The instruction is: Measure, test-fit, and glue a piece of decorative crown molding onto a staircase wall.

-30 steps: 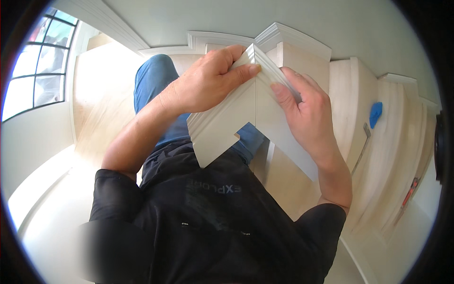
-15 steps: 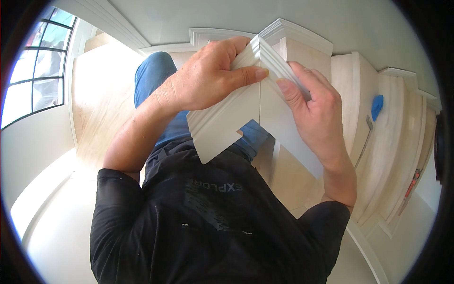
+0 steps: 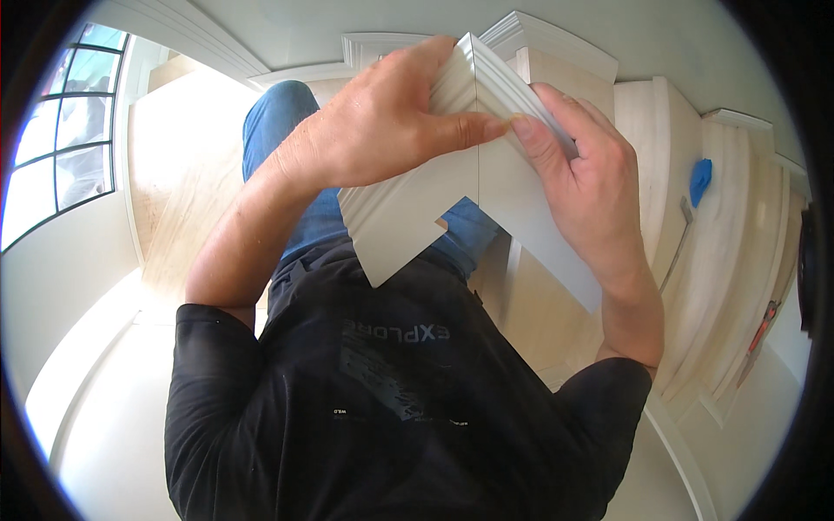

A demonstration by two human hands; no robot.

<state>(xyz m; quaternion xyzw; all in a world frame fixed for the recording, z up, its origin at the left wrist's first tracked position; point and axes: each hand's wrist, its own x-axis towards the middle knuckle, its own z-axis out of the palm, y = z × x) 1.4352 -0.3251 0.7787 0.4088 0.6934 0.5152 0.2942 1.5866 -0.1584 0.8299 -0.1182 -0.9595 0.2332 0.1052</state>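
Observation:
Two white skirting board pieces with a ribbed top edge meet at a mitred corner in front of me. My left hand [image 3: 382,126] grips the left skirting board piece [image 3: 400,208], fingers behind it and thumb across the seam. A small notch is cut into that piece's lower edge. My right hand [image 3: 595,178] is closed on the right skirting board piece [image 3: 534,221], its fingers over the ribbed edge and its thumb on the flat face. Both thumb tips come close together just right of the seam. Some of my fingers are hidden behind the boards.
Wooden stair steps [image 3: 721,252] rise at the right. On them lie a blue object [image 3: 700,182], a thin metal tool [image 3: 686,217] and a red-handled tool [image 3: 764,323]. White skirting [image 3: 556,42] runs along the far wall. A barred window [image 3: 87,122] is at the left.
Both hands and the joined boards have shifted slightly away from my body. My right thumb has slid up toward the seam, nearer the left thumb.

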